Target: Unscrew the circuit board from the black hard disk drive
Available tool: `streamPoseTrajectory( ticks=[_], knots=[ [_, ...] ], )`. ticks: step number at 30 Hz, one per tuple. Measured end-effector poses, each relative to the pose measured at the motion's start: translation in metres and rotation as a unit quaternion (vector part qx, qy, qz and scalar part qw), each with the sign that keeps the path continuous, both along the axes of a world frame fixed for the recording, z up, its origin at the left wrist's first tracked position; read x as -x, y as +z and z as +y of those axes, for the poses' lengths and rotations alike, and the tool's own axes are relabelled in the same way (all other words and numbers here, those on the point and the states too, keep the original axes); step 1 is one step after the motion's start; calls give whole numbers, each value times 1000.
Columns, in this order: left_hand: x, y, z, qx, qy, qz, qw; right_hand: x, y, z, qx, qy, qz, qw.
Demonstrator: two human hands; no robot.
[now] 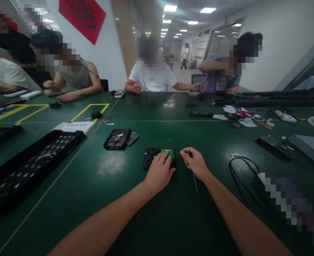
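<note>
A black hard drive with a green circuit board on its right part lies on the green table in front of me. My left hand grips it from the near side, fingers over the board and thumb by its right edge, so part of the drive is hidden. Just to the right, my right hand is closed round a screwdriver, whose thin metal shaft points down towards me. Tiny screws lie behind the drive. Farther left rests another hard drive, a loose circuit board beside it.
A long black tray with rows of small compartments stands at left. To the right are a black cable, a device with an exposed board and a grey box. Several people sit across the green table.
</note>
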State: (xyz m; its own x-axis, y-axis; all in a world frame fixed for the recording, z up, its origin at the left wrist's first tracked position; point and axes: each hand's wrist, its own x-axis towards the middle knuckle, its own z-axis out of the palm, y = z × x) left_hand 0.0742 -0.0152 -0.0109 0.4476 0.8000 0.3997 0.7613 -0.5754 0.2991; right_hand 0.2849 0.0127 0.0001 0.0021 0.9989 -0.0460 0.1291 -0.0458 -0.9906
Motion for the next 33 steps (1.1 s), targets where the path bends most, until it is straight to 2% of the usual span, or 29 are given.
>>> streamPoseTrajectory(
  ticks=[11, 17, 22, 28, 33],
  knots=[
    [-7, 9, -11, 27, -21, -46, 998, 1, 0, 1, -9, 1, -12, 1000],
    [-27, 15, -30, 46, -80, -38, 995, 1, 1, 1, -21, -8, 1, 1000],
    [-40, 14, -38, 26, -81, -13, 996, -4, 2, 1, -23, -27, 25, 999],
    [-23, 14, -33, -21, -88, 55, 994, -14, 3, 3, -23, -44, 19, 999],
    [-4, 22, -19, -20, -81, 54, 995, -16, 0, 5, -20, -22, -5, 1000]
  ],
)
